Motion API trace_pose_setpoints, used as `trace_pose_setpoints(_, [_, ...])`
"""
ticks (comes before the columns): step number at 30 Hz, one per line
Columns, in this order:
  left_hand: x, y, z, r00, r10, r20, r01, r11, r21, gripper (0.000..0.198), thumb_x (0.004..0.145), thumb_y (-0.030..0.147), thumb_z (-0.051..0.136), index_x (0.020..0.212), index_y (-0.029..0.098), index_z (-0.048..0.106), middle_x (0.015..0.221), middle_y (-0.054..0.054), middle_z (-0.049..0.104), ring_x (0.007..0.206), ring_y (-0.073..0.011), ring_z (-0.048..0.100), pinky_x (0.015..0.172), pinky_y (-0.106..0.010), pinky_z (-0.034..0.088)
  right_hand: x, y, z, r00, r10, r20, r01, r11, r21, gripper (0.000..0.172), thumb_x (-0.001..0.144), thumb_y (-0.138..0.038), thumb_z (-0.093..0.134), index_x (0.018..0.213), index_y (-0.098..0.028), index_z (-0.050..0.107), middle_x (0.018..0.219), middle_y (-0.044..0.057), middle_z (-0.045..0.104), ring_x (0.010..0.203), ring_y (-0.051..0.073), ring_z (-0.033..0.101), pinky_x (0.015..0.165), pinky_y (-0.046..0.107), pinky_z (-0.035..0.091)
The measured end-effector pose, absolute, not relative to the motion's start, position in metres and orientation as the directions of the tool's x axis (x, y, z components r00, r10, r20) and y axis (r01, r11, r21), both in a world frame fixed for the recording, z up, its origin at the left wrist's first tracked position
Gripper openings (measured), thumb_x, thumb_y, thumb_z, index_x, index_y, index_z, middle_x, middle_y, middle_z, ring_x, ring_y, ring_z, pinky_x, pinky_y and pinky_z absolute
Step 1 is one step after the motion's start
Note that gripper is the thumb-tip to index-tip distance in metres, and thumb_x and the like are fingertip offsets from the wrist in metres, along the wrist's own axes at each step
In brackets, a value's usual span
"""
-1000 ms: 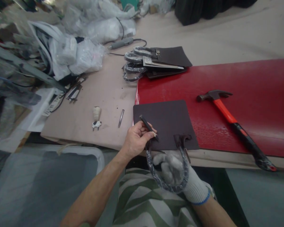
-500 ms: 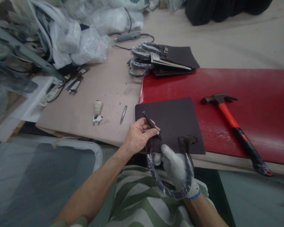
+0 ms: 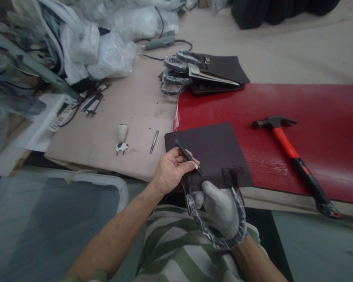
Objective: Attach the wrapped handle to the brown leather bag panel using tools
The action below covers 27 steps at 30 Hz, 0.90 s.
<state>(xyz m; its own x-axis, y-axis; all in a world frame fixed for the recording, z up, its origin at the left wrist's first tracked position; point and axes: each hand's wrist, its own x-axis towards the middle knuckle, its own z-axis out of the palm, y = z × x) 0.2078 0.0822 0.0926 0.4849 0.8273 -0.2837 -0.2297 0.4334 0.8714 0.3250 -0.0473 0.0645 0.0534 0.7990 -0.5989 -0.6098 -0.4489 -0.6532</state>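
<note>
A dark brown bag panel [image 3: 214, 145] lies at the front of the table, partly over a red sheet. Its curved handle [image 3: 204, 231], wrapped in clear plastic, hangs toward my body past the table edge. My bare left hand [image 3: 174, 169] pinches a slim black pen-like tool [image 3: 182, 149], tilted with its lower end near the panel by the handle mounts. My right hand [image 3: 222, 205], in a white knit glove, reaches through the handle loop and grips the panel's near edge, thumb on top. Its other fingers are mostly hidden underneath.
On the red sheet [image 3: 326, 129] rests a claw hammer [image 3: 294, 156]. Left of the panel lie a metal rod [image 3: 154, 141] and a two-pronged tool [image 3: 122, 139]. Farther back are stacked panels with wrapped handles [image 3: 223, 68], a grey corded tool [image 3: 159, 44] and plastic-wrapped bundles [image 3: 111, 55].
The panel has turned slightly counter-clockwise, its handle swinging a little to the right with my gloved hand. My left hand still holds the black tool in nearly the same place.
</note>
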Motion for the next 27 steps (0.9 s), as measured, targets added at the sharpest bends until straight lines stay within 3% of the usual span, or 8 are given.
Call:
trace_pose_setpoints(3, [0.209, 0.083, 0.093, 0.472, 0.834, -0.284, -0.219, 0.424, 0.879, 0.035, 0.068, 0.02, 0.089, 0.09, 0.016, 0.063, 0.081, -0.004, 0.08, 0.074, -0.0151, 0.075, 0.073, -0.025, 0.059, 0.325, -0.046, 0.068, 0.027, 0.754, -0.657, -0.629, -0.498, -0.598, 0.055, 0.081, -0.066, 0.072, 0.056, -0.018, 0.065, 0.061, 0.008, 0.064, 0.05, 0.019, 0.055, 0.051, 0.034, 0.045])
trace_pose_setpoints(9, [0.206, 0.082, 0.092, 0.479, 0.824, -0.304, -0.183, 0.432, 0.883, 0.037, 0.07, 0.026, 0.089, 0.092, 0.017, 0.061, 0.084, -0.005, 0.08, 0.075, -0.0159, 0.075, 0.071, -0.025, 0.058, 0.335, -0.047, 0.074, -0.262, 0.616, -0.743, -0.717, -0.64, -0.277, 0.042, 0.073, -0.055, 0.079, 0.06, -0.017, 0.065, 0.066, 0.006, 0.066, 0.063, 0.023, 0.064, 0.066, 0.038, 0.055])
trace_pose_setpoints(15, [0.204, 0.077, 0.094, 0.474, 0.817, -0.328, -0.18, 0.455, 0.872, 0.04, 0.069, 0.029, 0.091, 0.092, 0.017, 0.061, 0.084, -0.005, 0.08, 0.073, -0.0155, 0.075, 0.066, -0.022, 0.057, 0.34, -0.047, 0.074, -0.338, 0.612, -0.715, -0.684, -0.681, -0.26, 0.041, 0.076, -0.054, 0.074, 0.06, -0.017, 0.066, 0.067, 0.007, 0.068, 0.059, 0.021, 0.063, 0.059, 0.035, 0.052])
trace_pose_setpoints(21, [0.202, 0.073, 0.096, 0.461, 0.828, -0.319, -0.196, 0.445, 0.874, 0.041, 0.069, 0.03, 0.092, 0.092, 0.017, 0.06, 0.083, -0.007, 0.08, 0.071, -0.0156, 0.075, 0.066, -0.023, 0.057, 0.338, -0.051, 0.071, -0.35, 0.603, -0.717, -0.7, -0.677, -0.228, 0.038, 0.073, -0.052, 0.079, 0.06, -0.017, 0.067, 0.07, 0.007, 0.07, 0.069, 0.024, 0.067, 0.074, 0.04, 0.056])
trace_pose_setpoints(27, [0.2, 0.07, 0.095, 0.46, 0.847, -0.264, -0.213, 0.394, 0.894, 0.035, 0.071, 0.026, 0.089, 0.091, 0.016, 0.062, 0.083, -0.007, 0.081, 0.073, -0.016, 0.075, 0.071, -0.025, 0.059, 0.334, -0.05, 0.066, -0.288, 0.586, -0.758, -0.72, -0.654, -0.232, 0.04, 0.07, -0.052, 0.079, 0.06, -0.016, 0.066, 0.063, 0.004, 0.065, 0.061, 0.02, 0.063, 0.07, 0.036, 0.055])
